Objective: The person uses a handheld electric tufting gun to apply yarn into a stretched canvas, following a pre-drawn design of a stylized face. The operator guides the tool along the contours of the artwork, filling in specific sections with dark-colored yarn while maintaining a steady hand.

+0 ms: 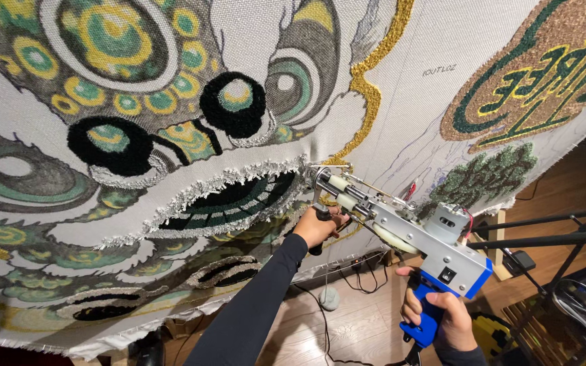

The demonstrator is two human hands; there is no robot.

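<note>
A blue and grey metal tufting gun (401,230) sits at about 4 o'clock from the middle of the view, its needle end pressed against a large white stretched backing cloth (415,102) that fills the upper frame. The right hand (442,315), at 5 o'clock, has its grip wrapped tight round the gun's blue rear handle. The left hand (319,227), just beside the gun's front at 3 o'clock of centre, has its grip closed round the black front handle, its dark sleeve running down to 6 o'clock. The needle meets the cloth by a band of fringed grey-white yarn edging a dark green mouth shape (232,200). Two black tufted rings with green-yellow centres (171,122) lie at 11 o'clock. A gold-outlined green lettered patch (544,68) sits at 2 o'clock. Black cables trail over the wooden floor (354,325) below.
</note>
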